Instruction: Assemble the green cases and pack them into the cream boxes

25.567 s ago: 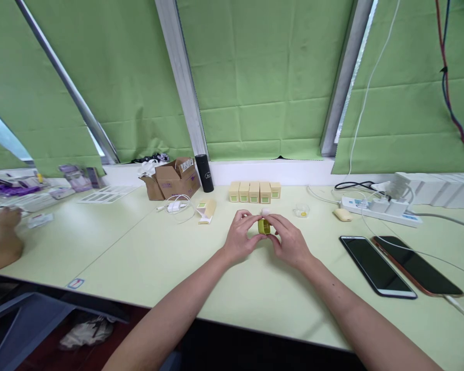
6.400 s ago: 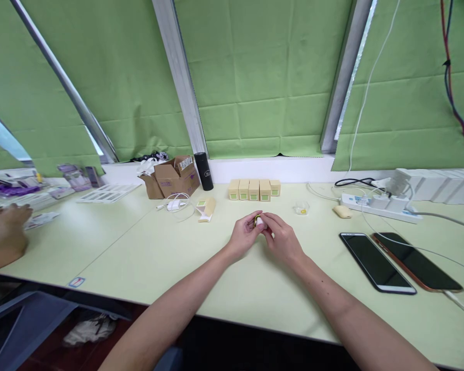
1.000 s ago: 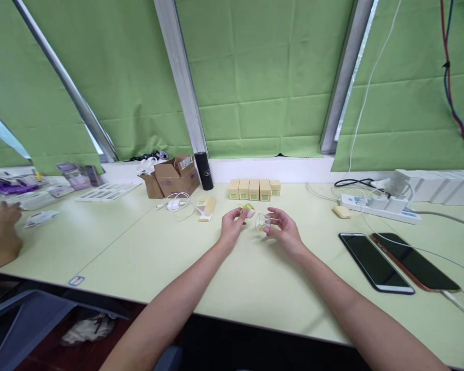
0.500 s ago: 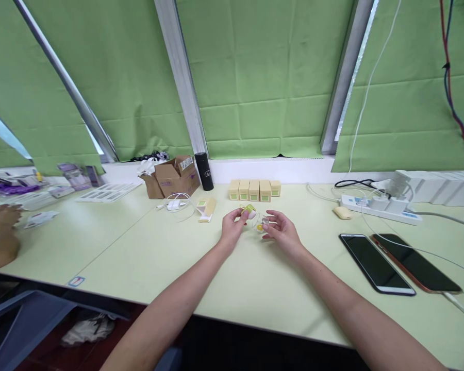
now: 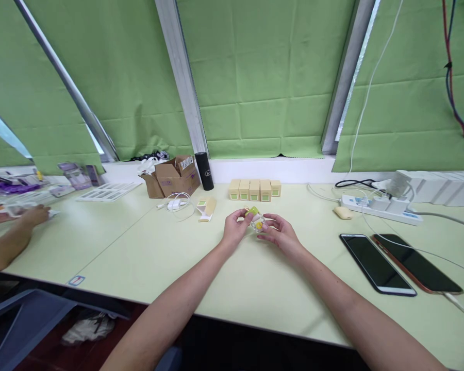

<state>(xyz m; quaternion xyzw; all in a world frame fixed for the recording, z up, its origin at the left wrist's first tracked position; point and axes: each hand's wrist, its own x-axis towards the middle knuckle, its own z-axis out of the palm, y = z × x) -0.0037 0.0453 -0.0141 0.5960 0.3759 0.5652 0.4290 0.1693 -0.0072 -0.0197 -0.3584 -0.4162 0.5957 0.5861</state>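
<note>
Near the middle of the table, my left hand (image 5: 235, 226) pinches a small green and white item (image 5: 252, 212). My right hand (image 5: 281, 233) grips a small clear piece with a yellow spot (image 5: 259, 225). The two pieces meet between my fingertips, just above the table. Fingers cover part of both. Several small tan boxes (image 5: 254, 190) with green labels stand in a row behind my hands. An opened tan box (image 5: 206, 209) lies to the left of them.
A cardboard box (image 5: 178, 180) and a black bottle (image 5: 204, 171) stand at the back left. White cables and a charger (image 5: 174, 205) lie in front. On the right are two phones (image 5: 377, 263), a power strip (image 5: 381, 207) and an earbud case (image 5: 343, 213). Another person's hands (image 5: 36, 215) are far left.
My hands have come closer together, and the clear piece has moved left against the green and white item. At the far left, the other person's hands have moved further in over the table.
</note>
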